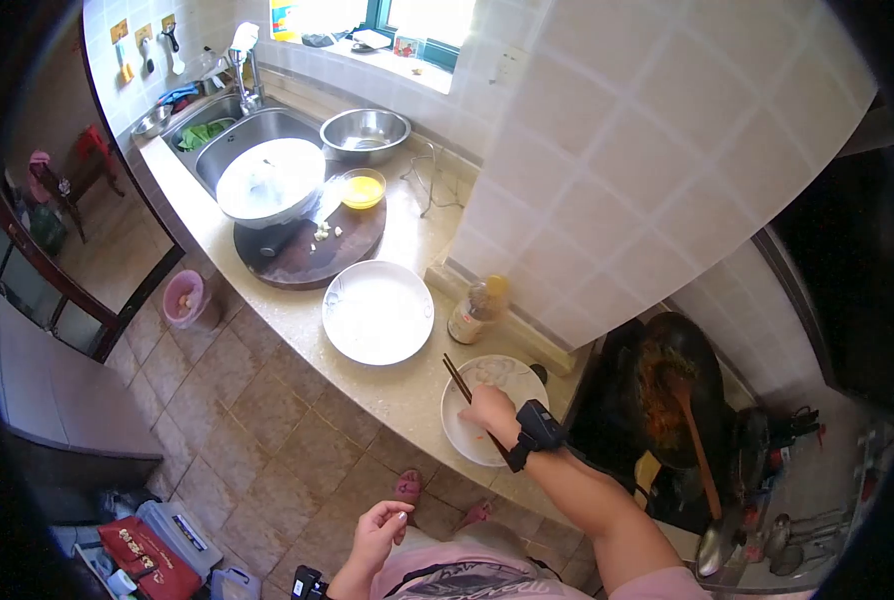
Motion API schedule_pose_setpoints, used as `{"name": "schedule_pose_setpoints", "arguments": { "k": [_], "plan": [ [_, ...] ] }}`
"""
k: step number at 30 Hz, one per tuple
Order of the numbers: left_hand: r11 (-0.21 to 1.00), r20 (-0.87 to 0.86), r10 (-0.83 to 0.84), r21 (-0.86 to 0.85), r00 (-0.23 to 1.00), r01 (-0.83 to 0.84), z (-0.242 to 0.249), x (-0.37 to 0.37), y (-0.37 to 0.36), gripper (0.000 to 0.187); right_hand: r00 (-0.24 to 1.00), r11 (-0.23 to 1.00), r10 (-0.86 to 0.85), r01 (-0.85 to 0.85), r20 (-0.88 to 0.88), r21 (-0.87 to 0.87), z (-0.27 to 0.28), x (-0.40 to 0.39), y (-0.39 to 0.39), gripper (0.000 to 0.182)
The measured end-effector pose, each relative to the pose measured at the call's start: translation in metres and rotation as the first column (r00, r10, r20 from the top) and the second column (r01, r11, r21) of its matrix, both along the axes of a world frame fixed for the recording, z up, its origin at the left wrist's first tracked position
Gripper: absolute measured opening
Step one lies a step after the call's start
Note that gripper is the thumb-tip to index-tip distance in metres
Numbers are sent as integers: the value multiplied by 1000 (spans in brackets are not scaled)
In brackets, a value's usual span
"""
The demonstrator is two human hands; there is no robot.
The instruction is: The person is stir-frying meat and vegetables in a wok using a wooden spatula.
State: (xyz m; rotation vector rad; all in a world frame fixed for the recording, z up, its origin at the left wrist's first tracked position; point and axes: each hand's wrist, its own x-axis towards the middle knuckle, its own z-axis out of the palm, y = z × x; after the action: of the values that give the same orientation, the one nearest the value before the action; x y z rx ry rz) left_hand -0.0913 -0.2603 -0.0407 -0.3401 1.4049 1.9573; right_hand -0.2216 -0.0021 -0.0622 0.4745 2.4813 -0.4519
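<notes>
Two chopsticks were gripped by the right hand over a plate; thin, stiff, likely slippery, best pinched mid-length, while the left hand was held loosely curled, empty

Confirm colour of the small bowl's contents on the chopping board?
Yellow, in the small bowl; the head view shows it.

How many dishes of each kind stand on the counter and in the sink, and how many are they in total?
Round white plates: 2, the empty one and the one under the right hand with the dark chopsticks
Steel bowls: 2, large, small
Small glass bowl of yellow liquid: 1
Large white basin: 1
Total: 6
</notes>
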Motion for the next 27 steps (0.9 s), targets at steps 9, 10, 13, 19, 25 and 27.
{"name": "schedule_pose_setpoints", "arguments": {
  "k": [9,10,13,19,25,27],
  "plan": [
    [995,-25,-100,22,995,101,0,-9,17,14,976,996,86,-89,-199,-8,77,19,5,34],
    [991,-33,-128,27,991,129,2,-12,23,14,972,997,66,-75,-228,-33,89,27,13,33],
    [969,-59,-236,57,970,239,7,-19,47,13,944,991,-57,14,-326,-132,140,69,45,32],
    [857,-69,-507,70,859,511,20,-9,103,17,804,828,-435,534,-405,170,247,231,168,32],
    [628,-114,-733,266,671,731,25,29,169,22,897,845,-374,434,-234,313,178,358,257,51],
    [585,-118,-777,224,618,779,44,42,193,30,884,861,-409,456,-227,227,152,371,264,51]
  ]
}}
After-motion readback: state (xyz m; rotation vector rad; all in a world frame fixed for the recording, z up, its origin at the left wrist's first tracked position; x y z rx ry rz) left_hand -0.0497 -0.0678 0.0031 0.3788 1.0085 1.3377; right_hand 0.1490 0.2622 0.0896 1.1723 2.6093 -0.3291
